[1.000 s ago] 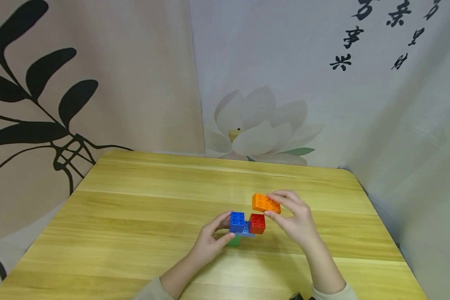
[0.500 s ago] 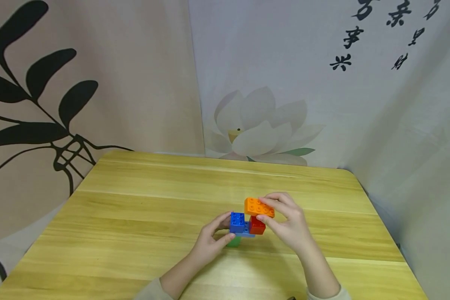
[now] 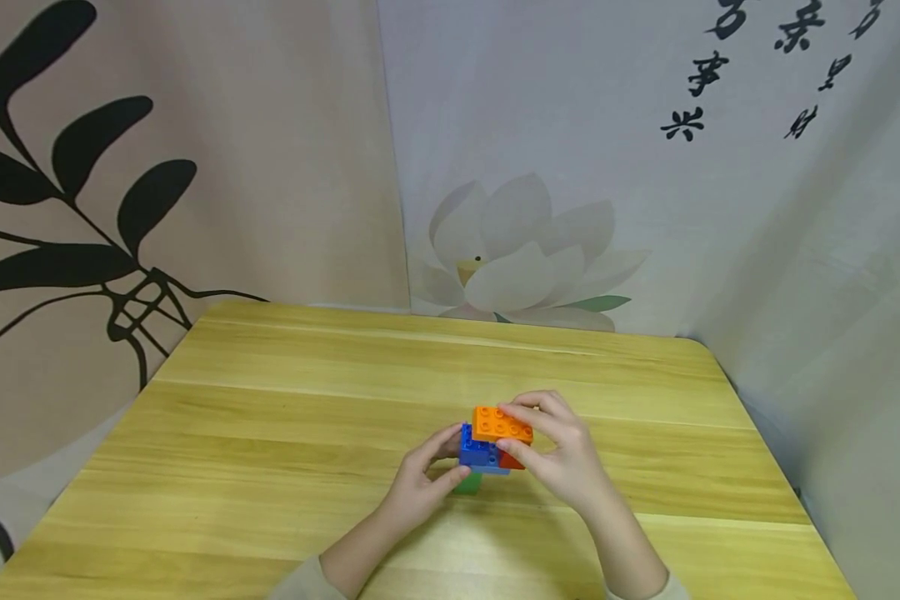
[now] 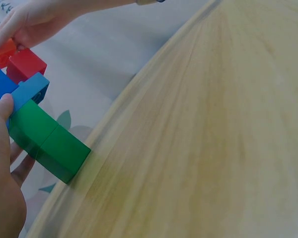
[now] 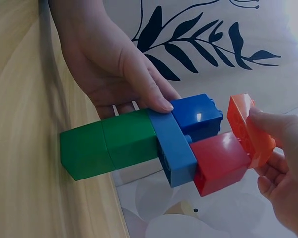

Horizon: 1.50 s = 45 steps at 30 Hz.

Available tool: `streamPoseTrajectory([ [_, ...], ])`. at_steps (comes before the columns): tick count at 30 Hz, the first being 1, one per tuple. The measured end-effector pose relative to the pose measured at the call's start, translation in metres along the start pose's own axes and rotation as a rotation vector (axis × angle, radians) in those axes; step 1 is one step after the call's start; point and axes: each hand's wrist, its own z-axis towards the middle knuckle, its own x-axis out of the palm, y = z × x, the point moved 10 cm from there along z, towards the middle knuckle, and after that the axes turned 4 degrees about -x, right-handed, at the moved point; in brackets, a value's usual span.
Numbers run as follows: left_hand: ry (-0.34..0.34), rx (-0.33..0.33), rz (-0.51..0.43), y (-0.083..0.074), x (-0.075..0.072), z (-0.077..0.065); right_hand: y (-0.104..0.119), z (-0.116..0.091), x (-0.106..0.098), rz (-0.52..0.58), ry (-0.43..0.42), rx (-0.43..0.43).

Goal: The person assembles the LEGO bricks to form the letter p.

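Note:
A small tower of toy building blocks stands on the table: two green blocks [image 5: 109, 145] stacked at the bottom, a light blue block [image 5: 172, 148] across them, then a dark blue block [image 5: 196, 116] and a red block [image 5: 221, 162] side by side on top. My left hand [image 3: 420, 482] grips the tower at its left, thumb on the light blue block. Between thumb and fingers my right hand [image 3: 558, 446] pinches an orange block [image 3: 501, 424], studs up. In the right wrist view the orange block is tilted, close over the red block and apart from the dark blue one.
The wooden table [image 3: 285, 400] reaches out around the tower on all sides. Behind it hangs a pale cloth [image 3: 300, 167] printed with dark leaves, a lotus and characters.
My right hand has carried the orange block left and slightly down, from beyond the red block to over both upper blocks. The left hand and the tower have stayed put.

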Motion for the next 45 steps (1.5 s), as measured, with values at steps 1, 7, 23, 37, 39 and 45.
streamPoseTrajectory([
  [1, 0.000, -0.002, 0.000, 0.003, 0.000, 0.000, 0.000, 0.000, 0.001, 0.000, 0.003, -0.007],
  [7, -0.003, 0.002, -0.001, 0.006, 0.000, -0.001, 0.002, -0.001, 0.007, -0.004, 0.015, -0.028],
  [23, -0.003, 0.037, -0.005, -0.029, -0.004, 0.003, 0.002, -0.004, 0.012, -0.035, 0.020, -0.053],
  [37, -0.003, 0.036, -0.009, -0.028, -0.004, 0.003, -0.002, -0.005, 0.018, 0.029, 0.072, 0.008],
  [39, -0.004, 0.037, -0.010, -0.028, -0.004, 0.003, -0.004, -0.005, 0.018, 0.035, 0.078, 0.021],
  [45, -0.007, 0.047, -0.008, -0.028, -0.004, 0.003, -0.003, -0.005, 0.018, 0.037, 0.071, 0.028],
])
